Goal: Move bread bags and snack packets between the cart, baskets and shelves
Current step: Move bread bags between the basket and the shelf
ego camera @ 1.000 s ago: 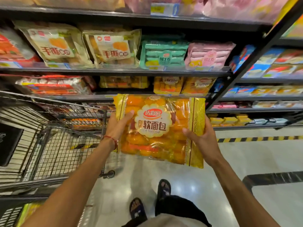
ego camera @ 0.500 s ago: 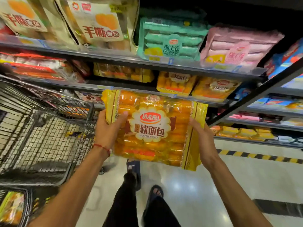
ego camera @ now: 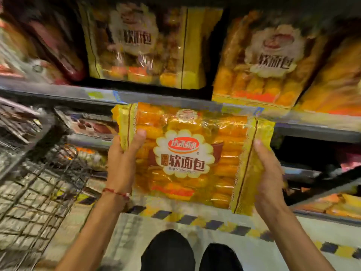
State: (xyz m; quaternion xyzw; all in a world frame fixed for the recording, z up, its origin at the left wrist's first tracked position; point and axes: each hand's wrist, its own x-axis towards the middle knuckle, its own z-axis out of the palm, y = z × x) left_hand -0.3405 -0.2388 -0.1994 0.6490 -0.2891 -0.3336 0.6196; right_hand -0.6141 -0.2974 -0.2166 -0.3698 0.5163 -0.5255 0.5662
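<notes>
A shop shelf (ego camera: 58, 90) runs just above both hands. The bread bag (ego camera: 187, 157) spans between them, long axis crosswise: left hand (ego camera: 122, 163) grips its left edge, right hand (ego camera: 269, 173) its right. Matching bags (ego camera: 146, 45) stand above and beyond; the cart (ego camera: 39, 182) is beside the left hand.

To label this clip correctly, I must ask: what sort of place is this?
Probably a supermarket aisle: grey metal shelves carry yellow plastic bread bags like the held bread bag, and a wire-mesh shopping cart stands at the left.

Bare forearms, red thread bracelet (ego camera: 116, 192) on left wrist, black trousers (ego camera: 168, 251).
</notes>
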